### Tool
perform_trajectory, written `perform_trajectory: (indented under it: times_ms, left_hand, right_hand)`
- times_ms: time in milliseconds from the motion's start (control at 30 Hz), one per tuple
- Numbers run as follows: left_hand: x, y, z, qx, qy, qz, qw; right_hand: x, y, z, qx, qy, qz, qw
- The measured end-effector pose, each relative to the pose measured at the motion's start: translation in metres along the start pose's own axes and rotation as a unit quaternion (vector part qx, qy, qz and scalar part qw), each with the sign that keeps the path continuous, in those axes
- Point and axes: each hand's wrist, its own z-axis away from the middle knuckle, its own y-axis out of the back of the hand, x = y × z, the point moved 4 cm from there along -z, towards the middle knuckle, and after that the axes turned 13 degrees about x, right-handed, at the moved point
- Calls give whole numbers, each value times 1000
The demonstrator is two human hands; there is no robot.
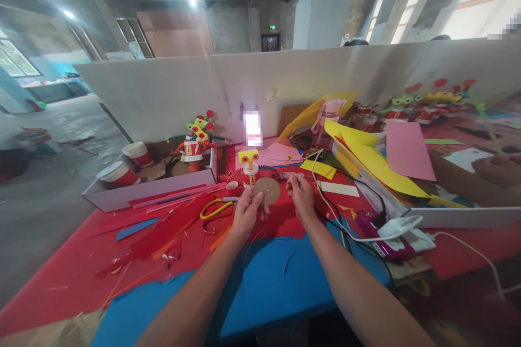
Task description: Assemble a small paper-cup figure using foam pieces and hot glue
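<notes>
My left hand (245, 210) grips a round brown cardboard disc (267, 191) by its left edge, thumb on top. Shiny, wet-looking marks lie on the disc's face. Just to its right, my right hand (300, 193) has its fingers pinched together, apart from the disc; whatever they may hold is too small to name. Behind the disc stands a small paper-cup robot figure (250, 165) with a yellow head, orange-red eyes and coiled arms. Yellow-handled scissors (217, 209) lie left of my left hand.
At left, a white box (150, 191) holds paper cups (119, 174) and a finished-looking figure (195, 143). A box (358, 173) with coloured paper stands at right, near a purple power bank (382, 236) and cables (345, 236). A white partition (183, 87) runs behind.
</notes>
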Motion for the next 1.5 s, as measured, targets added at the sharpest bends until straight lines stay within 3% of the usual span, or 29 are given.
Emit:
perform_trajectory:
  times_ms: [67,167,267,433,533,633,767,867,933,1000,1100,1333,1500]
  left_hand:
    - [1,6,-4,25,1,7,1000]
    - [1,16,-10,59,3,13,998]
    - [-1,21,-14,77,13,23,997]
    - [-3,18,-11,69,74,59,993]
    - [-6,14,-8,37,137,69,988]
    - [-10,13,-7,25,170,69,983]
    - [-13,12,-6,64,146,41,986]
    - [-12,9,-4,94,101,14,990]
    - [-9,7,-1,96,56,-9,994]
    - [-6,6,-1,96,34,-7,995]
    - [-4,10,-3,103,66,60,991]
    - [-5,16,-9,82,119,129,981]
    - [-10,15,-8,56,148,115,981]
  right_hand:
    - [6,-8,3,-78,-79,-52,992]
    - [4,-22,16,-202,-173,-134,955]
    - [1,-27,27,-257,-235,-157,924]
    - [-5,-25,30,-261,-175,-78,946]
    - [-4,-26,33,-281,-164,-52,944]
    - [-3,-27,32,-277,-96,-15,956]
    - [-4,-27,28,-209,72,71,973]
    - [-3,-23,24,-132,118,124,976]
    - [1,-18,19,-70,79,104,989]
    - [8,-14,14,-50,-5,52,997]
    - [13,-19,16,-122,-96,-1,988]
    - [-7,-36,43,-319,-154,-65,933]
    - [-11,-38,48,-320,-145,-66,934]
